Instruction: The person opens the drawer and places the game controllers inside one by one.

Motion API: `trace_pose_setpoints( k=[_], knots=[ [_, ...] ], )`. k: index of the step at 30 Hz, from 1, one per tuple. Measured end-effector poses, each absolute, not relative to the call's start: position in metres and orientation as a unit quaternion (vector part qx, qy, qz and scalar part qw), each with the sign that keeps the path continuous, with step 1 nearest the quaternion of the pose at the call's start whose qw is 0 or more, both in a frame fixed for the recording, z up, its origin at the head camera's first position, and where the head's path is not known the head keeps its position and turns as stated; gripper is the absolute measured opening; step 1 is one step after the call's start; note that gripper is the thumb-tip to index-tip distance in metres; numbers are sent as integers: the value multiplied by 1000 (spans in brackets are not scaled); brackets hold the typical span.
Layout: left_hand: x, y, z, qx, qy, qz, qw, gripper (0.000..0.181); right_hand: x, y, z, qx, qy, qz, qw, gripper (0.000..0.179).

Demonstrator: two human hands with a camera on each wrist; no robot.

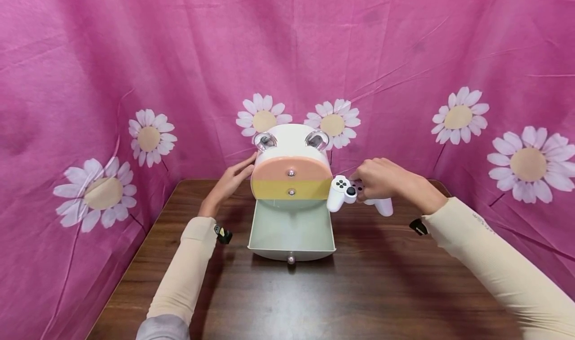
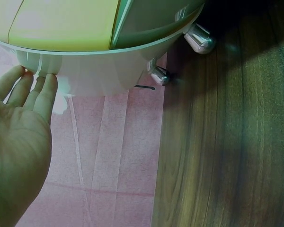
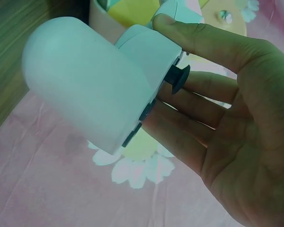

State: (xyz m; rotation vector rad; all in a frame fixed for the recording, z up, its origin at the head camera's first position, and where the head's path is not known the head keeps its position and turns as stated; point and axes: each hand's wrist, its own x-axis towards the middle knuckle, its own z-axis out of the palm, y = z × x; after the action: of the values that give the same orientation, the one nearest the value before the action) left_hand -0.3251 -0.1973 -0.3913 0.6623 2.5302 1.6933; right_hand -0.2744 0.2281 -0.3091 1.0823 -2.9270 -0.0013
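Note:
A small frog-like drawer cabinet [image 1: 287, 143], white with two clear ear-like knobs on top, stands on the table. Its orange drawer [image 1: 274, 169] and yellow drawer [image 1: 269, 190] are closed, while the pale green bottom drawer [image 1: 292, 230] is pulled out. With fingers extended, my left hand [image 1: 231, 182] rests its fingertips against the cabinet's left side, as the left wrist view also shows. My right hand [image 1: 384, 177] grips a white game controller [image 1: 337, 195] by its middle, just right of the cabinet. One white handle [image 3: 80, 80] and a black thumbstick [image 3: 177, 78] face the right wrist camera.
The brown wooden table [image 1: 287, 300] reaches back to a pink curtain [image 1: 287, 45] printed with white daisies. Short silvery feet [image 2: 158, 75] hold up the cabinet. A metal knob [image 1: 291, 258] sticks out from the bottom drawer's front.

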Motion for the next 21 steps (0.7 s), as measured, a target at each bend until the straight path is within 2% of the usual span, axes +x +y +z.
trace_pose_setpoints(
  k=[11,21],
  knots=[
    [-349,-203,-419,215,813,541,2,53,-268,210,-303,375,-927,-2,27,28],
    [-349,-202,-425,221,809,544,-20,52,-264,187,-298,414,-910,6,32,26]
  ],
)
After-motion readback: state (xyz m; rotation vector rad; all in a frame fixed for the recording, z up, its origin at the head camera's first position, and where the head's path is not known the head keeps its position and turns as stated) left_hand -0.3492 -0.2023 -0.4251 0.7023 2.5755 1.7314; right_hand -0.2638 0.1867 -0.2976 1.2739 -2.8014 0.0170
